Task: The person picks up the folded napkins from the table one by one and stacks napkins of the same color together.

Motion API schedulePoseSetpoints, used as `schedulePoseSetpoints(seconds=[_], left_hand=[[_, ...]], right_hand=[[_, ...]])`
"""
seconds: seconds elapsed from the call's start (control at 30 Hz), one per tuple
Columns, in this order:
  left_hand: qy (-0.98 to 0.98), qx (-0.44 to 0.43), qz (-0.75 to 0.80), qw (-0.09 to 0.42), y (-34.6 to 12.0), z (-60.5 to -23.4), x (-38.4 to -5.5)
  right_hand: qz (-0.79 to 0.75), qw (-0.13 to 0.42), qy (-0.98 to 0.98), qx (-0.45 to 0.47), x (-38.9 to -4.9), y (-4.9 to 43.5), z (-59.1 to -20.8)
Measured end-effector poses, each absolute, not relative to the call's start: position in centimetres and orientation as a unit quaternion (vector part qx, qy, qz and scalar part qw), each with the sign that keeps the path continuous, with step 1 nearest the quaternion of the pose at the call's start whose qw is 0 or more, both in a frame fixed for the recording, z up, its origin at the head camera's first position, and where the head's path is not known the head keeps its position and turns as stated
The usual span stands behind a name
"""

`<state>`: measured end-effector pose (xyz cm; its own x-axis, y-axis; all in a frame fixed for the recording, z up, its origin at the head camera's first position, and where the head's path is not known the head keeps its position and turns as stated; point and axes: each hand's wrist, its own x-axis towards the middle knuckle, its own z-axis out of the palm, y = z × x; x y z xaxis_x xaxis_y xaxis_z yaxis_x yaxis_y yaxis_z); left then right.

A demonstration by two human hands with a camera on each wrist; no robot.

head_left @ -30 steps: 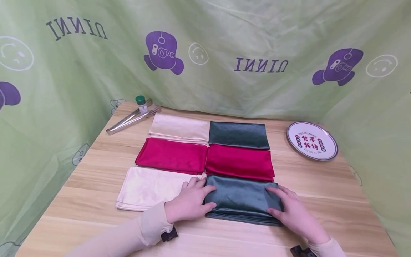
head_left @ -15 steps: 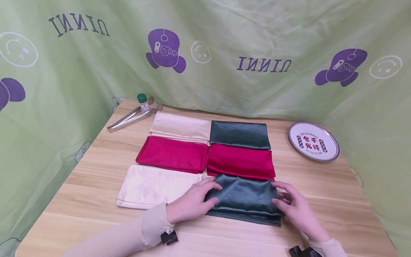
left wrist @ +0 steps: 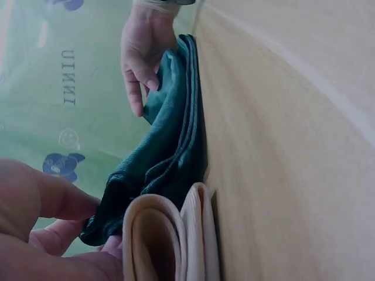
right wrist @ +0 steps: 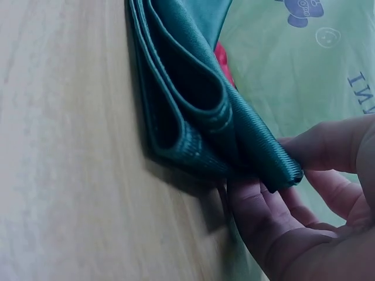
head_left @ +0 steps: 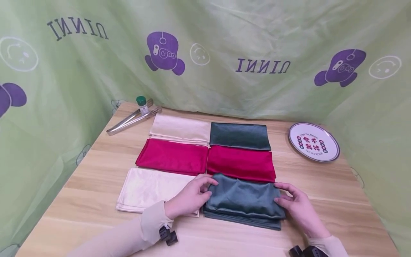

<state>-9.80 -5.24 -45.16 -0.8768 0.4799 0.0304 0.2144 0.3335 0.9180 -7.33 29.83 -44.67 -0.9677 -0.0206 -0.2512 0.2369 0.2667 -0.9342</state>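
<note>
A folded dark green satin cloth lies at the front right of the group, its top layer lifted and rumpled over the layers below. At its left end my left hand pinches the upper layer between thumb and fingers. My right hand pinches the opposite end. From the right wrist, the cloth's looped folds show, with fingers and thumb about the raised edge. Beside my left hand lies a folded cream cloth, its rolled edge close to my fingers in the left wrist view.
Two red cloths, left and right, form the middle row. Behind them lie a cream cloth and another green cloth. Metal tongs and a green-capped jar are at back left, a plate at back right.
Both hands have gone from resting on the green cloth's ends to pinching its top layer, which is now raised and shifted slightly right and off the layers beneath.
</note>
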Motion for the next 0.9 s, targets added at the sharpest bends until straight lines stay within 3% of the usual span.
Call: schedulePoseSetpoints(seconds=[0.27,0.63,0.9], left_hand=[[0.778,0.192,0.576,0.161,-5.2,-44.7,-9.6],[0.759,0.206,0.601,0.143,-5.3,-43.7,-8.8],[0.752,0.209,0.617,0.103,-6.8,-41.9,-10.8]], right_hand=[[-0.608,0.105,0.782,0.089,-7.0,29.7,-44.1],[-0.609,0.095,0.785,0.06,-7.0,29.4,-42.8],[-0.616,0.067,0.784,0.029,-8.3,29.0,-40.6]])
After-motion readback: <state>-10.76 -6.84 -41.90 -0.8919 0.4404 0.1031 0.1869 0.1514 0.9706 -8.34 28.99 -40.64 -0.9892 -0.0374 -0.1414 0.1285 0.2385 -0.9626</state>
